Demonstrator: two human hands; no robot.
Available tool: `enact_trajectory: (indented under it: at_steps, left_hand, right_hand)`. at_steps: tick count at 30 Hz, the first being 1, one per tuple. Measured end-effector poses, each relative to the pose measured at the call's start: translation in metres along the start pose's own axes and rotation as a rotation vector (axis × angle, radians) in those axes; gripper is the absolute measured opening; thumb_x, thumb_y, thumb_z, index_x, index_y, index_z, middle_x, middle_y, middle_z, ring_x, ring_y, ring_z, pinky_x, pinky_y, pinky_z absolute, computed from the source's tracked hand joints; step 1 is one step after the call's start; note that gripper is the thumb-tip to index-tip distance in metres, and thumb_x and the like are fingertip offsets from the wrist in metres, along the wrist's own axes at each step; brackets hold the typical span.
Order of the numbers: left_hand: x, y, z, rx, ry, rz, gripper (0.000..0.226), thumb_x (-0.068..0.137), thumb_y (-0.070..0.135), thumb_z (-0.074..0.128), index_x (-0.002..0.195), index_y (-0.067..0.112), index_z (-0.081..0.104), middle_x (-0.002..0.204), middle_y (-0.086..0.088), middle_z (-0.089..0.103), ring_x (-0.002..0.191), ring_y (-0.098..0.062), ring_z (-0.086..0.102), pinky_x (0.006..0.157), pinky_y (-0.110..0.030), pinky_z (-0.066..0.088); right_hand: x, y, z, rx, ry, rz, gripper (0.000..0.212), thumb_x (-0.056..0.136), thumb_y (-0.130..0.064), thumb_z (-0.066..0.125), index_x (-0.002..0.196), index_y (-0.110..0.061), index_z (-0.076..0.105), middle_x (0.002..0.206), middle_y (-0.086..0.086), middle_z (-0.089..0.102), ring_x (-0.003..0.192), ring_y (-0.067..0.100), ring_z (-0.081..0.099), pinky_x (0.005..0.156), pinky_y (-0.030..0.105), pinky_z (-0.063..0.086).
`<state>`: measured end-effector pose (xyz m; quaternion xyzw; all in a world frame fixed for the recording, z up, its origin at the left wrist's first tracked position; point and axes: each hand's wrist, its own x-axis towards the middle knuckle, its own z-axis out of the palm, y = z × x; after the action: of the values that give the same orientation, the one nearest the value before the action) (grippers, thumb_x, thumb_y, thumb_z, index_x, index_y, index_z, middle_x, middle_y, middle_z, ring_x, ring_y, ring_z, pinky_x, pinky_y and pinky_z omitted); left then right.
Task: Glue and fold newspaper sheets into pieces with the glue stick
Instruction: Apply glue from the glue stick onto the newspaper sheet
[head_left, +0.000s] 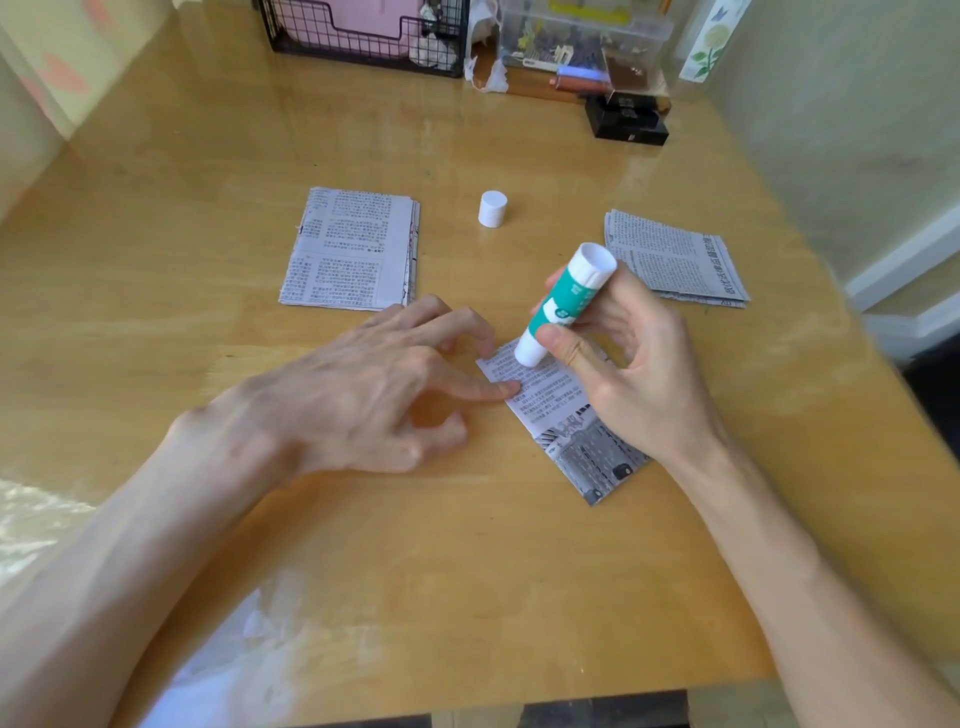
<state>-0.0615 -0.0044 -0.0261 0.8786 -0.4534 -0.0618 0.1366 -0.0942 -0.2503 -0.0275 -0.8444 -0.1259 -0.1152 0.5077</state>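
**One fingertip is all that pins the sheet**

Near the table's (156, 322) middle, the right hand (631, 374) grips the glue stick (563, 306), its tip on the folded newspaper piece (563, 415). The left hand (374, 395), fingers spread, holds nothing, one fingertip on the paper's edge. A hard stroke could likely drag or tear it.

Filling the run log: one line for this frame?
step: gluing | right hand: glue stick on newspaper piece | left hand: pinning piece | cap: off, on table
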Motion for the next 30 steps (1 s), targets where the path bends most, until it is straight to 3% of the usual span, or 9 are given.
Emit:
enact_trajectory:
  at_steps: [4,18,22,30]
  left_hand:
    - [0.001,0.000,0.002,-0.008,0.003,0.014,0.055,0.091,0.044,0.046,0.144,0.047,0.058,0.137,0.019,0.043,0.115,-0.009,0.041,0.105,-0.036,0.041]
    - [0.000,-0.002,0.002,-0.040,0.001,0.013,0.056,0.087,0.042,0.051,0.143,0.048,0.059,0.139,0.020,0.045,0.114,-0.007,0.041,0.105,-0.034,0.039]
    - [0.000,-0.002,0.002,-0.035,0.000,0.015,0.056,0.088,0.041,0.052,0.143,0.049,0.058,0.138,0.020,0.044,0.115,-0.007,0.042,0.106,-0.035,0.039]
    - [0.000,-0.002,0.002,-0.036,0.008,0.022,0.056,0.087,0.042,0.053,0.143,0.048,0.059,0.136,0.019,0.046,0.115,-0.009,0.044,0.104,-0.035,0.040]
  right_hand:
    - [-0.004,0.001,0.001,-0.100,-0.071,-0.001,0.023,0.096,-0.010,0.076,0.113,-0.002,0.062,0.100,-0.003,0.078,0.102,0.018,0.075,0.093,0.044,0.058]
    - [-0.001,-0.003,0.012,-0.323,0.037,-0.042,0.027,0.095,-0.022,0.078,0.108,-0.007,0.060,0.094,-0.009,0.076,0.090,0.011,0.073,0.082,0.034,0.056]
    - [0.002,-0.001,0.009,-0.365,0.071,-0.017,0.027,0.094,-0.017,0.078,0.111,-0.005,0.060,0.096,-0.007,0.077,0.093,0.006,0.071,0.082,0.022,0.054]
    - [0.008,0.005,-0.001,-0.420,0.115,0.024,0.029,0.094,-0.016,0.078,0.115,-0.006,0.060,0.102,-0.005,0.077,0.095,0.008,0.073,0.088,0.036,0.057]
